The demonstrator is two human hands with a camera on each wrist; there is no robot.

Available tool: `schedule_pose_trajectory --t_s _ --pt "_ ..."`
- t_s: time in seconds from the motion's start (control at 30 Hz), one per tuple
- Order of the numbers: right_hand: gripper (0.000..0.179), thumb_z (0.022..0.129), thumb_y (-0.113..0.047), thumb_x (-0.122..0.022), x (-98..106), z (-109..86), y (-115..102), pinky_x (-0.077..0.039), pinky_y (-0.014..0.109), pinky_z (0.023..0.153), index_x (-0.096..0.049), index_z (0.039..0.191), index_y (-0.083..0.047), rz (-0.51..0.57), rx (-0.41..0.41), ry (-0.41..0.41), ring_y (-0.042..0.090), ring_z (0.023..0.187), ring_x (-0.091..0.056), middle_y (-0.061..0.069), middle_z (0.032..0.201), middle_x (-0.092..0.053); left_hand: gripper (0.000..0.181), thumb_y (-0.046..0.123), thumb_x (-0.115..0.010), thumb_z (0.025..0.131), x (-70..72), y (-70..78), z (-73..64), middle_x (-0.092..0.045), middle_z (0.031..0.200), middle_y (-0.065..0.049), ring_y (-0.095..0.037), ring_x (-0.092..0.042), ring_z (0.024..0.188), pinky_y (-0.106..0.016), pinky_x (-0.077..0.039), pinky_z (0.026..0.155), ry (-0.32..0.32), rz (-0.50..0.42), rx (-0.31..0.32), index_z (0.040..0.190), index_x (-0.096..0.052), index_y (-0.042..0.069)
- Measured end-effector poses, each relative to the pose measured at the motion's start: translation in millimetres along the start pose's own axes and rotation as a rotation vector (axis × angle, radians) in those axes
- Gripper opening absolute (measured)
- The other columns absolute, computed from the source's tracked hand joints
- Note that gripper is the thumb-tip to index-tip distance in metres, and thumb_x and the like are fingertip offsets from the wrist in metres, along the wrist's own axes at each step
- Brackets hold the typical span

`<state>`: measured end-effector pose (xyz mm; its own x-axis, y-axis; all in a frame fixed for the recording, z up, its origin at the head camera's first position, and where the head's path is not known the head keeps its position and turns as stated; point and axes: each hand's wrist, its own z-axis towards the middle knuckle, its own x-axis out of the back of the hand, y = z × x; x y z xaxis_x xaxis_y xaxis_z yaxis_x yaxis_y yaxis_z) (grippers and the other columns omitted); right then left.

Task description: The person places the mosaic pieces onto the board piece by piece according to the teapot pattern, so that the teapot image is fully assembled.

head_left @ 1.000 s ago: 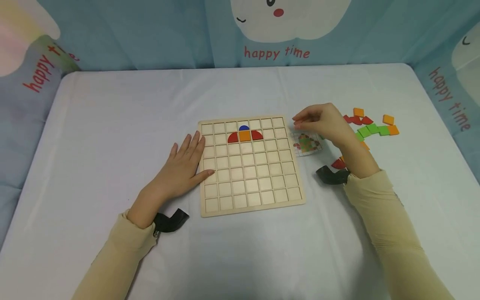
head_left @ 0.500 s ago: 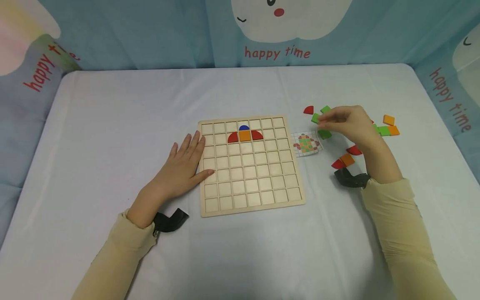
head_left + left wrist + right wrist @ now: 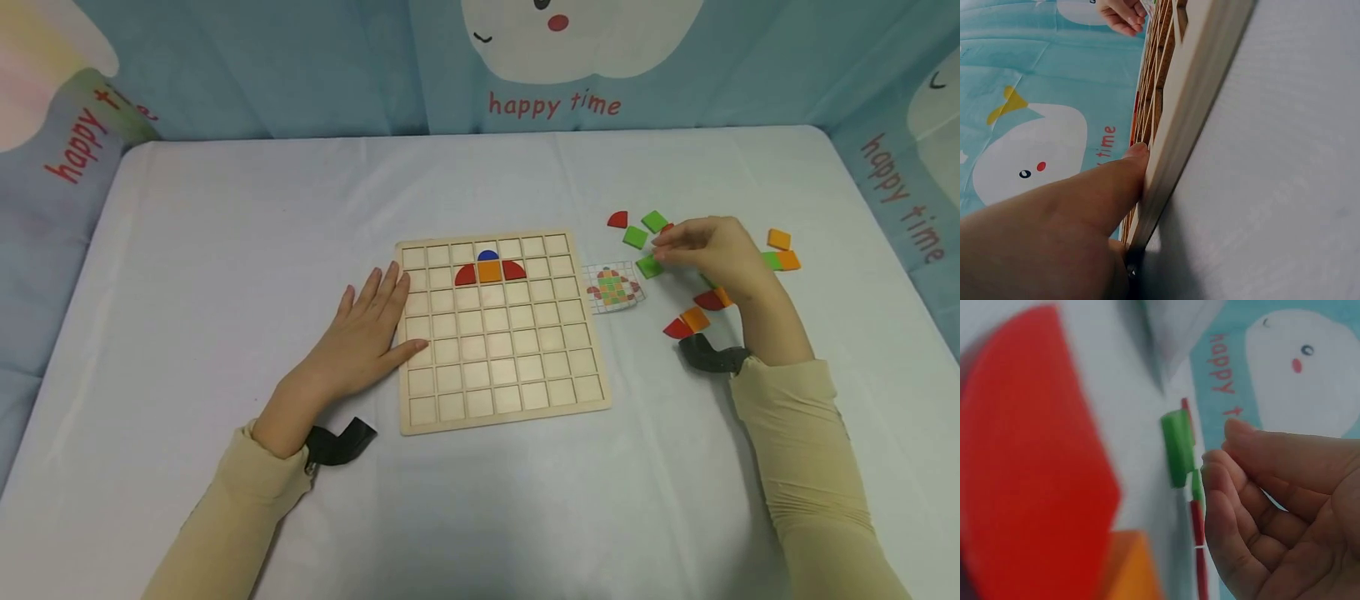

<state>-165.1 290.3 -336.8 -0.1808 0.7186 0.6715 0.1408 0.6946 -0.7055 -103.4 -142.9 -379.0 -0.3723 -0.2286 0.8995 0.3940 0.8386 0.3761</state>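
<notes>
A wooden grid board holds a blue half-round piece at the top, with an orange square below it between two red quarter-round pieces. My left hand lies flat along the board's left edge, fingers straight, thumb over the grid. Above the loose tiles on the right hovers my right hand, its fingers loosely bent. In the right wrist view nothing shows between its thumb and fingertips. A green square tile lies just left of those fingers. Some tiles are hidden under this hand.
A small pattern card lies right of the board. Red quarter-rounds, green squares and orange squares are scattered beyond it. A blue printed curtain stands behind the white table.
My right hand has moved right, from above the pattern card to over the loose tiles, uncovering the card and several tiles. The left hand and the board stay put.
</notes>
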Motion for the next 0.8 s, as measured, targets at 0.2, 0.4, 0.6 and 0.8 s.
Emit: schedule_pose_trajectory --t_s 0.2,0.4,0.6,0.8 --pt "0.03 0.086 -0.015 -0.07 -1.4 3.9 8.5 -0.044 0.016 0.066 -0.066 0.109 0.003 -0.076 0.014 0.004 0.011 0.08 -0.054 -0.006 0.085 -0.066 0.084 0.048 -0.043 0.098 0.8 1.1 0.7 0.013 0.156 -0.013 -0.028 0.014 0.142 -0.055 0.005 0.11 -0.003 0.004 -0.003 0.151 0.003 0.003" --pt "0.037 0.084 -0.02 -0.073 -2.2 5.6 9.3 -0.043 0.015 0.067 -0.064 0.113 0.0 -0.11 -0.033 -0.04 0.012 0.082 -0.055 0.002 0.09 -0.065 0.083 0.047 -0.043 0.098 3.4 2.5 -0.7 0.012 0.156 -0.013 -0.029 0.014 0.142 -0.055 0.005 0.11 -0.006 -0.001 0.001 0.15 0.004 0.003" --pt "0.037 0.083 -0.019 -0.074 -4.7 5.7 9.1 -0.043 0.015 0.066 -0.064 0.114 0.0 -0.134 -0.032 -0.061 0.019 0.084 -0.053 0.011 0.095 -0.062 0.083 0.047 -0.043 0.098 3.5 2.6 -0.6 0.012 0.156 -0.013 -0.029 0.014 0.142 -0.055 0.005 0.11 -0.005 -0.003 -0.002 0.15 0.004 0.002" --pt "0.033 0.083 -0.014 -0.074 -5.8 5.1 9.2 -0.043 0.015 0.065 -0.065 0.11 0.002 -0.148 -0.012 -0.062 0.02 0.084 -0.053 0.012 0.095 -0.061 0.083 0.047 -0.042 0.098 1.9 1.4 0.4 0.013 0.156 -0.013 -0.029 0.014 0.142 -0.055 0.005 0.11 -0.005 -0.004 -0.002 0.15 0.004 0.003"
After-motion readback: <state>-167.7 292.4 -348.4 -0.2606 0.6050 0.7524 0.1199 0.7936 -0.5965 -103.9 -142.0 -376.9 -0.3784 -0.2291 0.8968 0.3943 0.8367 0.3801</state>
